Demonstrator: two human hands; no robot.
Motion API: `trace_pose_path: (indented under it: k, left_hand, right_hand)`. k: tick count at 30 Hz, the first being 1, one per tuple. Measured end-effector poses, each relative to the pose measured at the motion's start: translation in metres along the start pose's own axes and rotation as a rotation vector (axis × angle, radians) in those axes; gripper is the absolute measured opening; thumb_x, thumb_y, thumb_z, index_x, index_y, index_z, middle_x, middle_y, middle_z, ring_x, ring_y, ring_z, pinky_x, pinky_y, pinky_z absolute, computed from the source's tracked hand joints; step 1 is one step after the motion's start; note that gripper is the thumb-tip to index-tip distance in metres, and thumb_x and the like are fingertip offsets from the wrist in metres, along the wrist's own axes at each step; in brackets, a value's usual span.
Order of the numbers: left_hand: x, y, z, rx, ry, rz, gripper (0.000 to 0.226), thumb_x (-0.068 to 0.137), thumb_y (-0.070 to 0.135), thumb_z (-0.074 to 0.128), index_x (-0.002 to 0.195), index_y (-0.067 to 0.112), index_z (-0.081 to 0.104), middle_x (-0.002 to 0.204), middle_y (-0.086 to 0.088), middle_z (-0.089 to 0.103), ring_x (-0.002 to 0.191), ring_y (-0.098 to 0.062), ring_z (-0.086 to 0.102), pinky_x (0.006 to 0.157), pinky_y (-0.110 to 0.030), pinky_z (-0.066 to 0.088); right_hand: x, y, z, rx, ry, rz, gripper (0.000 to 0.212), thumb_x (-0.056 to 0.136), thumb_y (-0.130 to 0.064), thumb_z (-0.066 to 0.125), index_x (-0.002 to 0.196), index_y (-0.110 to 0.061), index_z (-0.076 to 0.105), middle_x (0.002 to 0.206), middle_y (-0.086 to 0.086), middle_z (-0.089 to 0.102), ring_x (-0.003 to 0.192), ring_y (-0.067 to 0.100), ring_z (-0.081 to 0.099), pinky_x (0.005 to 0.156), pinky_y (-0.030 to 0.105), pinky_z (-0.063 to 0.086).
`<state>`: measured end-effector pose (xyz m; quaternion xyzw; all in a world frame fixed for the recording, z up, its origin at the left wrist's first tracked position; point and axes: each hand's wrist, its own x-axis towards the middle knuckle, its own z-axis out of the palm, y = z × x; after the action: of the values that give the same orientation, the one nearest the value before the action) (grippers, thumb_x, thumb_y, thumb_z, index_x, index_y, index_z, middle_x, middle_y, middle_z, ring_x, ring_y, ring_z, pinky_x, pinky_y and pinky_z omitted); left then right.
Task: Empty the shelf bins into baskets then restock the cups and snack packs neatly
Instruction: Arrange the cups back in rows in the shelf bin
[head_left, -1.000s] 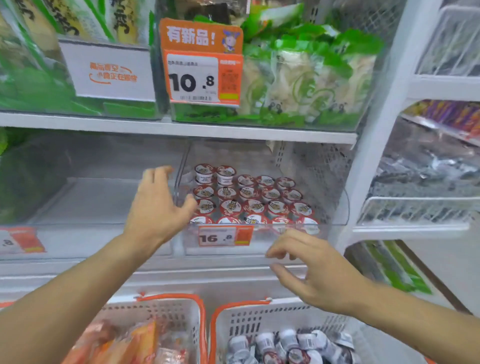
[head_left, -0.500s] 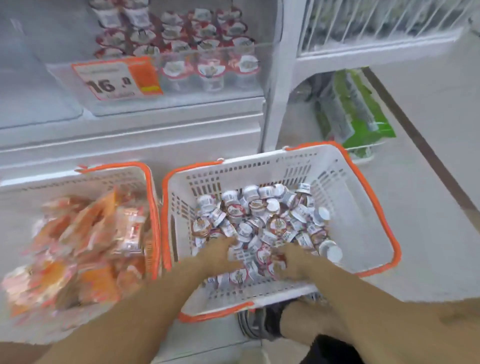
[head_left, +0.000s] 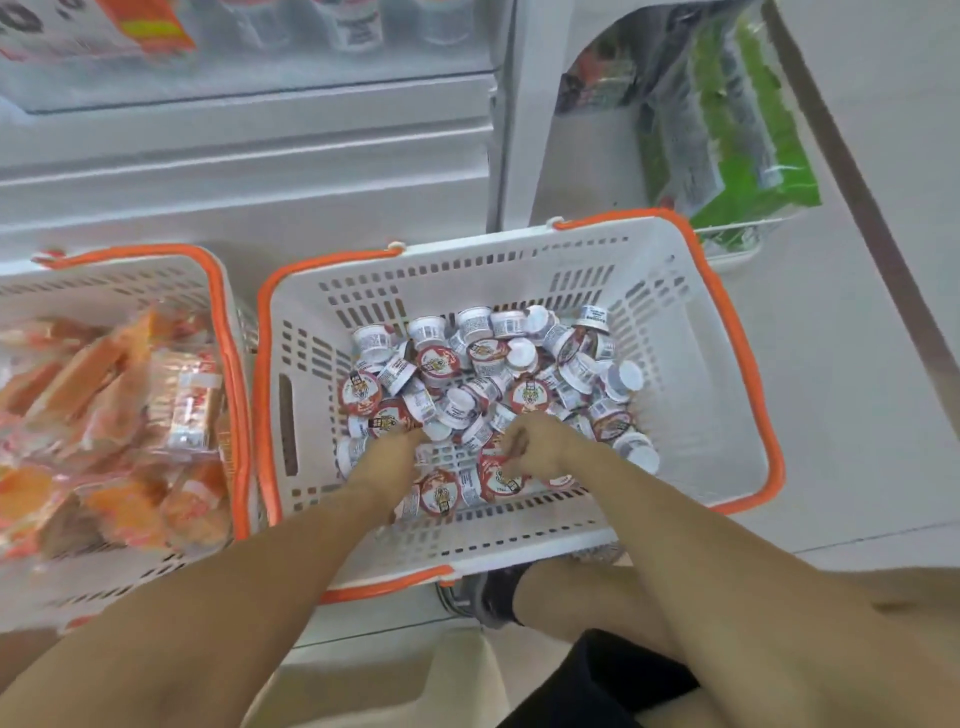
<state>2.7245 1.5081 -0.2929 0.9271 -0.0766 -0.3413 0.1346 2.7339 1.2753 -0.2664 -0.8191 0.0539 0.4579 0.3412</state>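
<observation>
- Both hands reached down into a white basket (head_left: 691, 332) with an orange rim, which sat on the floor in front of a white shelf unit (head_left: 249, 171).
- The basket held a loose heap of small cups (head_left: 483, 384), some lid-up with red-and-white tops, others tipped or upside down; most of the heap lay beyond the fingertips, a few cups nearer than them.
- The left hand (head_left: 395, 457) was buried among the cups at the near-left of the heap, its fingers curled downward; whether they gripped a cup could not be told.
- The right hand (head_left: 540, 441) lay just right of the left, the two hands close but apart, its fingers curled over a red-lidded cup (head_left: 498, 475) just under them; a firm grip could not be confirmed.
- To the left of the left hand, a second white basket (head_left: 104, 280) with an orange rim stood just beside the first, filled with orange snack packs (head_left: 114, 415) in clear wrap.
- Well beyond the fingertips, at the top edge, a clear shelf bin (head_left: 291, 57) carried an orange price tag (head_left: 150, 23) and a few cups behind its front wall.
- Beyond and right of the right hand, green packs (head_left: 753, 135) filled a low wire shelf.
- A pale floor (head_left: 857, 415) spread to the right; a dark shoe (head_left: 493, 597) showed under the basket's near edge.
</observation>
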Motion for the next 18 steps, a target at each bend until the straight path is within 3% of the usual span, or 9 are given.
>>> trace_pose_path:
  k: [2,5,7,9,12,16,18]
  left_hand:
    - [-0.001,-0.001,0.003,0.017,0.028,0.002,0.048,0.094,0.009,0.065,0.140,0.017,0.054,0.129,-0.009,0.052,0.109,-0.025,0.060,0.101,-0.033,0.049]
    - [-0.001,-0.005,0.004,-0.004,0.095,0.017,0.047,0.090,0.001,0.066,0.135,0.011,0.059,0.133,-0.009,0.046,0.121,-0.025,0.051,0.103,-0.018,0.041]
    - [0.000,-0.004,-0.003,-0.015,0.085,-0.002,0.048,0.083,-0.001,0.072,0.127,0.014,0.063,0.130,-0.008,0.048,0.121,-0.025,0.050,0.102,-0.027,0.045]
    - [-0.003,-0.001,-0.010,-0.044,0.034,-0.032,0.046,0.078,0.002,0.076,0.119,0.018,0.062,0.122,-0.004,0.058,0.108,-0.023,0.057,0.087,-0.032,0.050]
    - [-0.010,0.005,-0.018,-0.178,0.003,-0.055,0.051,0.072,0.006,0.080,0.117,0.015,0.058,0.105,0.000,0.064,0.088,-0.020,0.061,0.066,-0.025,0.045]
    - [-0.026,0.014,-0.022,-0.424,0.061,-0.061,0.037,0.075,0.013,0.082,0.109,0.013,0.067,0.085,0.003,0.070,0.070,-0.010,0.064,0.058,-0.018,0.047]
    - [-0.034,0.015,-0.020,-0.595,0.064,-0.095,0.030,0.076,0.014,0.084,0.101,0.012,0.068,0.082,0.003,0.070,0.070,-0.011,0.066,0.063,-0.024,0.055]
  right_hand:
    - [-0.003,-0.002,-0.012,0.060,0.018,0.006,0.023,0.084,-0.016,0.081,0.101,-0.013,0.065,0.099,0.004,0.068,0.080,0.014,0.065,0.069,0.024,0.051]
    - [-0.009,-0.002,-0.034,0.086,0.058,0.004,0.030,0.085,-0.021,0.080,0.110,-0.013,0.066,0.107,0.002,0.069,0.090,0.018,0.066,0.089,0.036,0.054]
    - [-0.016,0.001,-0.048,0.049,0.107,0.009,0.031,0.086,-0.022,0.079,0.114,-0.014,0.067,0.114,0.003,0.068,0.098,0.021,0.065,0.096,0.037,0.050]
    - [-0.022,0.008,-0.057,0.005,0.152,0.024,0.031,0.086,-0.022,0.080,0.114,-0.015,0.068,0.115,0.004,0.068,0.098,0.020,0.062,0.090,0.032,0.047]
    - [-0.026,0.017,-0.060,-0.011,0.181,0.052,0.032,0.085,-0.022,0.081,0.113,-0.014,0.068,0.116,0.007,0.068,0.093,0.019,0.060,0.086,0.029,0.045]
    - [-0.026,0.024,-0.050,-0.076,0.176,0.087,0.032,0.089,-0.020,0.076,0.118,-0.012,0.065,0.122,0.007,0.065,0.105,0.023,0.061,0.097,0.034,0.048]
    - [-0.026,0.026,-0.047,-0.064,0.183,0.094,0.028,0.091,-0.019,0.073,0.116,-0.012,0.063,0.123,0.009,0.065,0.106,0.024,0.061,0.095,0.034,0.047]
